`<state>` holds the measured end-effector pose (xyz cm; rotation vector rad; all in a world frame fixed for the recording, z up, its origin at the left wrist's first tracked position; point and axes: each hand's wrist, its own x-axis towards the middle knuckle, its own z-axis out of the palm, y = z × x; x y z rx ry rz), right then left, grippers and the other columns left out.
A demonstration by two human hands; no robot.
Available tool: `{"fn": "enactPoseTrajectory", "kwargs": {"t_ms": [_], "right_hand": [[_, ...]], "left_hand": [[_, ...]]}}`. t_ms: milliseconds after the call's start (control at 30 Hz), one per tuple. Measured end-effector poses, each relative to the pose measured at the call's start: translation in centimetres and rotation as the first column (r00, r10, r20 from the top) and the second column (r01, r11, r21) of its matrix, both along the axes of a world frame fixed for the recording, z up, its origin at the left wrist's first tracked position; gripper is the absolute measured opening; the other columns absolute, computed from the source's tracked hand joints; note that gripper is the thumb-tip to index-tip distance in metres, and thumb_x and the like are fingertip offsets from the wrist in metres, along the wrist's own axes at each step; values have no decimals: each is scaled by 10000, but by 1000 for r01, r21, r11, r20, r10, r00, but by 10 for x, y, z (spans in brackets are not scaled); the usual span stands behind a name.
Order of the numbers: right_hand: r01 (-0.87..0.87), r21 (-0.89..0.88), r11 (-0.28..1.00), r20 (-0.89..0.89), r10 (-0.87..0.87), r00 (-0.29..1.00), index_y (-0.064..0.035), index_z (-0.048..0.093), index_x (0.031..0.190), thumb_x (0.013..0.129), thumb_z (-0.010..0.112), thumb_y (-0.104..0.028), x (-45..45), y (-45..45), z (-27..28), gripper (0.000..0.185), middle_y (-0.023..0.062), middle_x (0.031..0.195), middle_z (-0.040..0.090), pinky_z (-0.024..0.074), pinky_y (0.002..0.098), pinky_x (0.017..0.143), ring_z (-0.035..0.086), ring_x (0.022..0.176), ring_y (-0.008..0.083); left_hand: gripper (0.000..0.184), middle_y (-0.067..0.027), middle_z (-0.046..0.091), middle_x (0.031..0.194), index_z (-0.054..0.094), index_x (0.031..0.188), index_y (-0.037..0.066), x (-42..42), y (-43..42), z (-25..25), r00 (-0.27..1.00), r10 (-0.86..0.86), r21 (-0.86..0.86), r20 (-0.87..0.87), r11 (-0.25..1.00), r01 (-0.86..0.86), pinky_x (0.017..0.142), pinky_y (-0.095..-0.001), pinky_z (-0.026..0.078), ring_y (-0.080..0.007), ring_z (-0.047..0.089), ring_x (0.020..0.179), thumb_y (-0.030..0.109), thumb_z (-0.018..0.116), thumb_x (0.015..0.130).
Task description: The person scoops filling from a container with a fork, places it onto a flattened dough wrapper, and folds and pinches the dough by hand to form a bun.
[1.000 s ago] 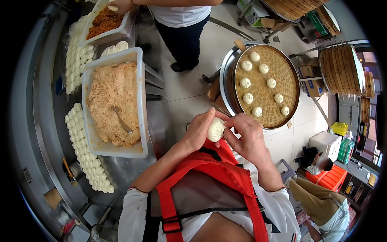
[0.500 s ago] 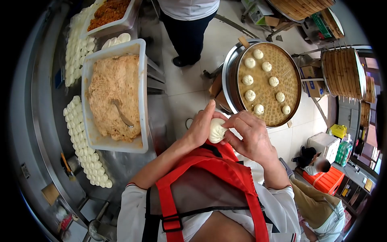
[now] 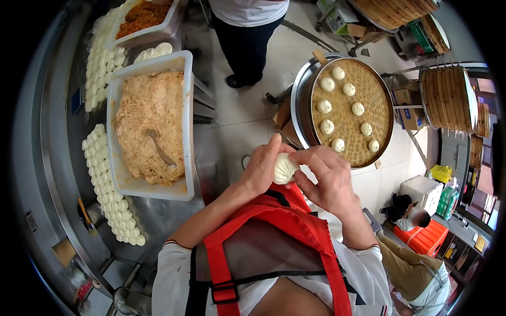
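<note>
A pleated white bun (image 3: 285, 169) is held between my two hands in front of the red apron. My left hand (image 3: 262, 167) cups it from the left, thumb pointing up. From the other side, the fingers of my right hand (image 3: 325, 173) pinch the dough at its edge. Past my hands, a round steamer tray (image 3: 380, 118) carries several pleated buns spaced apart on its patterned liner. To the left stands a plastic tub (image 3: 187, 126) of pale minced filling (image 3: 142, 116), with a metal spoon (image 3: 161, 149) stuck in it.
Rows of dough pieces (image 3: 108, 192) lie on the steel counter left of the tub. Another tub (image 3: 167, 26) holds orange-brown filling. A person in dark trousers (image 3: 242, 45) stands ahead. Stacked bamboo steamers (image 3: 447, 97) are at right; other people are at lower right.
The bun has turned slightly in my hands, and my right fingers have shifted a little along its edge. The tubs and the steamer tray stay in place.
</note>
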<state>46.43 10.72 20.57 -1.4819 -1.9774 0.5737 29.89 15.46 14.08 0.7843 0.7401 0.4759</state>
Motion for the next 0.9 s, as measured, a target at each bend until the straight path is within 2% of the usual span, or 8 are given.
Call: {"fn": "enactPoseTrajectory", "kwargs": {"t_ms": [133, 233, 333, 467, 567, 667, 767, 900], "right_hand": [[-35, -26, 999, -11, 34, 999, -14, 648, 898, 699, 742, 13, 2, -3, -3, 221, 128, 872, 652, 530, 403, 666, 644, 764, 315], [-15, -45, 999, -22, 14, 1000, -13, 646, 892, 706, 734, 20, 1, -7, -4, 209, 129, 866, 650, 529, 404, 665, 644, 762, 317], [-4, -39, 999, 8, 4, 1000, -18, 644, 901, 705, 737, 15, 2, -7, -4, 220, 125, 856, 648, 524, 405, 654, 640, 755, 318], [14, 17, 1000, 33, -15, 999, -31, 644, 930, 682, 756, 2, -4, -1, 4, 274, 113, 838, 640, 516, 400, 636, 632, 739, 312], [-77, 24, 997, 69, 75, 995, -31, 648, 927, 678, 763, -4, -4, 0, 9, 275, 119, 840, 640, 520, 400, 645, 633, 741, 312], [-22, 23, 999, 20, 22, 1000, -30, 652, 917, 677, 767, -7, -3, -3, 1, 267, 123, 849, 644, 525, 401, 655, 635, 743, 309], [6, 7, 1000, -38, -5, 999, -27, 654, 907, 679, 764, -6, -2, -6, -3, 255, 124, 855, 646, 530, 399, 662, 638, 745, 304], [14, 34, 999, -22, -13, 1000, -27, 654, 907, 684, 758, -6, -6, -9, -4, 247, 110, 854, 646, 526, 387, 651, 638, 741, 287]], "left_hand": [[802, -120, 678, 764, 649, 997, -54, -2, 0, -8, 997, -73, 0, -25, 997, 73, 601, -314, 574, -203, 668, 640, 573, 153, 1047], [816, -121, 684, 772, 669, 1006, -46, 0, 0, -10, 988, -32, 172, -151, 983, 59, 738, -317, 568, -197, 678, 744, 567, 132, 1049], [830, -129, 700, 845, 682, 1021, -39, -1, 2, -8, 982, -50, 163, -181, 983, 80, 839, -312, 540, -192, 675, 829, 563, 111, 1051], [855, -121, 696, 803, 679, 1003, -49, 4, 0, -8, 994, 50, -116, -99, 991, -61, 648, -305, 575, -200, 679, 687, 584, 107, 1040], [848, -111, 688, 800, 665, 1024, -53, 1, 2, -9, 1000, 5, -111, -9, 994, -6, 601, -304, 571, -198, 673, 669, 597, 121, 1038], [802, -101, 674, 775, 665, 998, -47, 2, 2, 8, 990, 128, -247, 57, 963, -110, 584, -306, 565, -183, 662, 646, 584, 173, 1047], [740, -82, 658, 738, 663, 994, -38, -9, 5, 17, 998, -53, 82, -32, 995, 56, 586, -296, 546, -169, 646, 630, 556, 226, 1058], [798, -108, 647, 697, 666, 959, -44, -4, 0, 8, 991, -10, 184, -134, 982, 35, 576, -293, 538, -178, 636, 592, 570, 165, 1050]]}}
